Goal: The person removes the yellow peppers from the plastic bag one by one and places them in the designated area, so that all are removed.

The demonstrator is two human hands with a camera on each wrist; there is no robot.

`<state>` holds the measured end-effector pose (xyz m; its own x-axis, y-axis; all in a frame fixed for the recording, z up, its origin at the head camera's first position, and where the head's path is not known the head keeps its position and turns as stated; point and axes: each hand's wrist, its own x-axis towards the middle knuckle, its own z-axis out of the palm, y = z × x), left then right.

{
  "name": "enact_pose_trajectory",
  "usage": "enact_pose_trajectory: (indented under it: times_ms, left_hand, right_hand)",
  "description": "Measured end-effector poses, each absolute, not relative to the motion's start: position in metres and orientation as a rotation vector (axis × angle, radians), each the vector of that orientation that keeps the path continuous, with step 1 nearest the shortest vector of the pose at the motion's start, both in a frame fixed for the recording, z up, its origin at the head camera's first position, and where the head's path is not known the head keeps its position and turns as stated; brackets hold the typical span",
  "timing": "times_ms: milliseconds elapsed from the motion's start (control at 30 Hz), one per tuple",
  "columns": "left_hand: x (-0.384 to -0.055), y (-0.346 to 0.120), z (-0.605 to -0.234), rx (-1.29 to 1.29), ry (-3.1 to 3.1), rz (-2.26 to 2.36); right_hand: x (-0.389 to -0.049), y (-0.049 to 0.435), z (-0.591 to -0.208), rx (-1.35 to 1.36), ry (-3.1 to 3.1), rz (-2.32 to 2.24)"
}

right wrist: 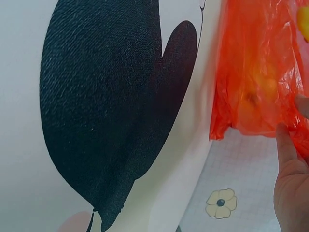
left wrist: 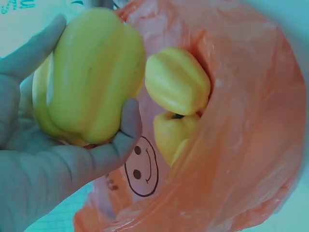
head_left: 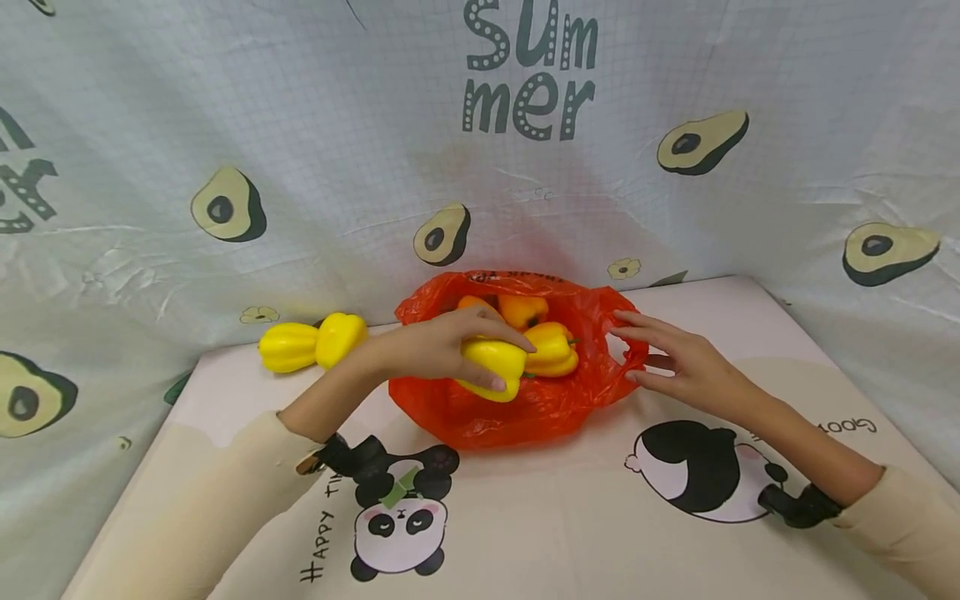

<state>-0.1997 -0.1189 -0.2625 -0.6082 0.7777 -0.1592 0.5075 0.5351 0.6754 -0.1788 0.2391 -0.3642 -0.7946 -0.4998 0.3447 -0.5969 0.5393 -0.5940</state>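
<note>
My left hand [head_left: 461, 342] grips a yellow bell pepper [head_left: 497, 367], thumb and fingers on opposite sides of it, at the mouth of a red plastic bag [head_left: 480, 429]. The left wrist view shows this held pepper [left wrist: 91, 77] large, with two more yellow peppers lying deeper in the bag. Inside the bag in the head view are another yellow pepper [head_left: 551, 350] and orange-looking ones [head_left: 522, 310] behind it. My right hand [head_left: 682, 367] holds the bag's right side by its handle; in the right wrist view its fingertips [right wrist: 285, 137] are at the red plastic.
Two yellow bell peppers [head_left: 288, 347] lie side by side on the table at the back left. The table cover [head_left: 540, 525] has printed pandas and lettering. Behind the bag rises a white sheet [head_left: 337, 167] printed with avocados.
</note>
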Motion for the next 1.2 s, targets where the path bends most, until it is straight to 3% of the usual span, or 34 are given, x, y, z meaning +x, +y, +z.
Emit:
enact_pose_trajectory:
  times_ms: [867, 1200]
  left_hand:
    - [-0.159, -0.149, -0.295, 0.873, 2.4, 1.313]
    - [-0.158, -0.165, -0.297, 0.985, 2.523, 1.41]
  right_hand:
    - [-0.179, 0.237, -0.363, 0.929, -2.657, 1.125]
    - [-0.179, 0.239, -0.365, 0.916, -2.658, 1.102]
